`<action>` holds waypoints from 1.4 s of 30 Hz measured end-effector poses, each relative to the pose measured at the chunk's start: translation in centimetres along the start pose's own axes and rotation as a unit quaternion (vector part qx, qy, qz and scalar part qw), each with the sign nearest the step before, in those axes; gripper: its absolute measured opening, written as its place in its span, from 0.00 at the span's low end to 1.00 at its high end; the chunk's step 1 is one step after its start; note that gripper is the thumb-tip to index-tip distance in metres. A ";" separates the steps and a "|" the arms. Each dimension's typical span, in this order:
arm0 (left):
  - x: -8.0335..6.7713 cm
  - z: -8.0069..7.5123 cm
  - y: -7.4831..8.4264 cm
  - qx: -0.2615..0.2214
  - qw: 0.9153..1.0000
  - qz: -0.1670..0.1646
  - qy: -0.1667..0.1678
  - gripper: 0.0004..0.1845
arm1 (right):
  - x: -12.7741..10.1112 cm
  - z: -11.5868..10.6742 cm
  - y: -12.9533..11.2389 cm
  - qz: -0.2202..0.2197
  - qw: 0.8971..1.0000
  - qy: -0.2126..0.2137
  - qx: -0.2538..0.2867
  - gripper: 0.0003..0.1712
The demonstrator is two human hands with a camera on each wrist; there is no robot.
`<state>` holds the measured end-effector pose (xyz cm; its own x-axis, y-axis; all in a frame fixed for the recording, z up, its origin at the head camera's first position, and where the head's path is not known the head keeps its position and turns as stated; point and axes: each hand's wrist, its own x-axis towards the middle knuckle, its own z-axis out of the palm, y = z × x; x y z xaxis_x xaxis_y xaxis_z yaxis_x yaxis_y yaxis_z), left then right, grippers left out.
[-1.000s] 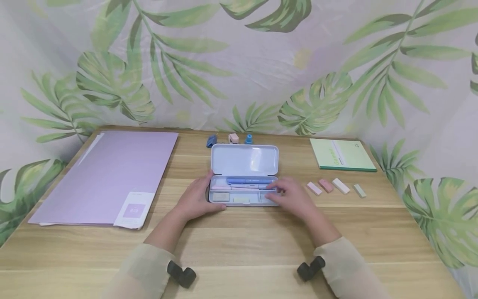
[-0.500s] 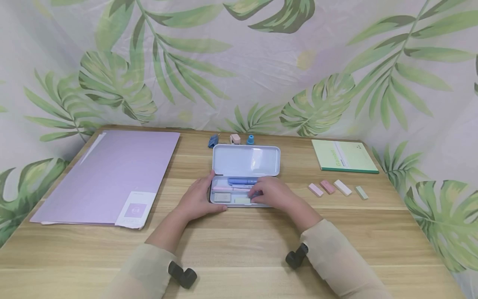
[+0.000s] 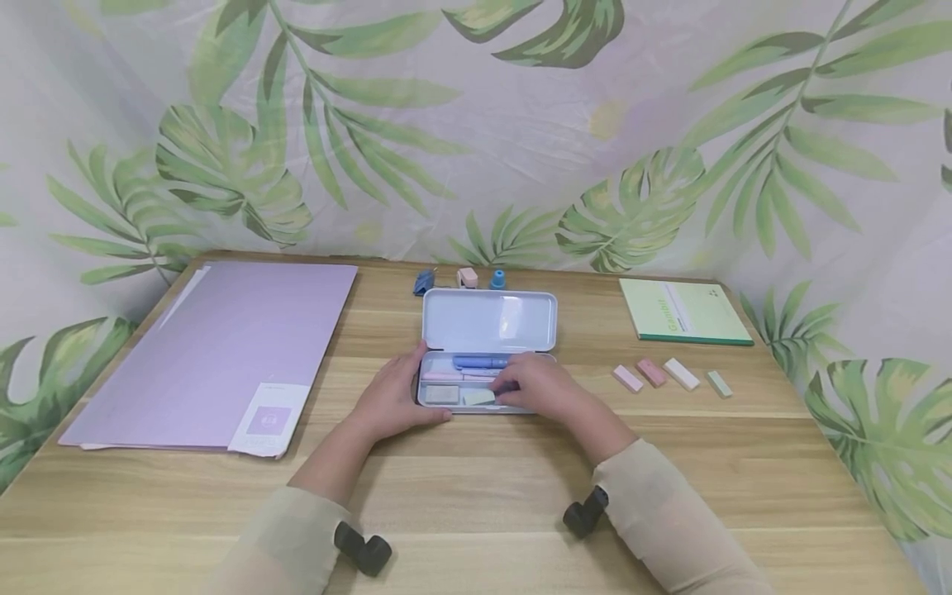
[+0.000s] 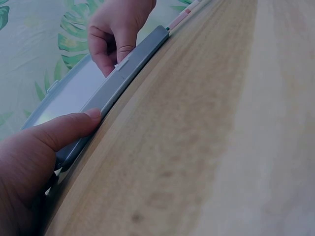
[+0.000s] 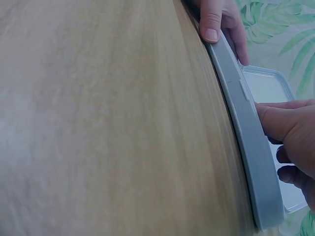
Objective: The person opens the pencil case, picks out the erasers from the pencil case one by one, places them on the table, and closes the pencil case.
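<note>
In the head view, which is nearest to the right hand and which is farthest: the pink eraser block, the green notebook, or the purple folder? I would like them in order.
Measured from the right hand:
1. Pink eraser block, just to its right on the table.
2. Green notebook, farther right and toward the back edge.
3. Purple folder, far on the left side, beyond the left hand.

A light wooden table (image 3: pixel 476 487) fills the lower frame. On it lie a purple folder (image 3: pixel 216 347) at left, an open pencil case (image 3: pixel 487 322) at centre, a green notebook (image 3: pixel 684 311) and four small erasers (image 3: pixel 673 374) at right.
</note>
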<state>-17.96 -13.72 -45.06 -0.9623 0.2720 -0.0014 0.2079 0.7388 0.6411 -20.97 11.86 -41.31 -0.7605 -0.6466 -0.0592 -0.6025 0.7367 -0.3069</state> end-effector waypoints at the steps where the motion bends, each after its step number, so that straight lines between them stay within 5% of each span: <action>1: 0.0 0.0 0.0 -0.001 1.000 -0.001 0.000 0.66 | 0.1 0.0 0.0 -0.001 1.000 0.003 0.000 0.10; 7: 0.0 0.0 0.0 -0.002 1.000 -0.003 0.000 0.66 | 0.1 0.3 0.6 0.022 0.998 0.013 0.058 0.09; 12: 0.1 0.1 -0.1 -0.003 1.000 -0.002 0.002 0.66 | -0.8 -0.1 1.0 0.061 0.986 0.032 0.152 0.10; 19: 0.2 0.1 0.0 0.002 1.000 0.004 0.003 0.66 | -5.5 -1.0 3.3 0.176 0.949 0.132 0.224 0.15; 26: 0.2 0.0 -0.1 0.000 1.000 0.000 -0.002 0.66 | -12.8 -1.2 8.1 0.286 0.914 0.240 0.156 0.18; 32: 0.3 0.1 -0.2 -0.005 1.000 -0.003 -0.002 0.66 | -17.7 -0.4 10.9 0.366 0.895 0.206 0.153 0.23; 39: 0.3 0.1 -0.3 -0.002 1.000 -0.001 -0.001 0.66 | -19.0 -0.2 11.7 0.384 0.899 0.157 0.143 0.28; 42: 0.3 0.2 -0.3 0.000 1.000 -0.001 -0.003 0.66 | -18.9 -0.6 11.5 0.381 0.897 0.169 0.146 0.30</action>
<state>-18.26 -13.73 -45.34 -0.9616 0.2744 -0.0065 0.2066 0.7391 0.6411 -13.67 32.61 -43.18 -0.9844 0.1555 -0.0822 0.1751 0.8240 -0.5389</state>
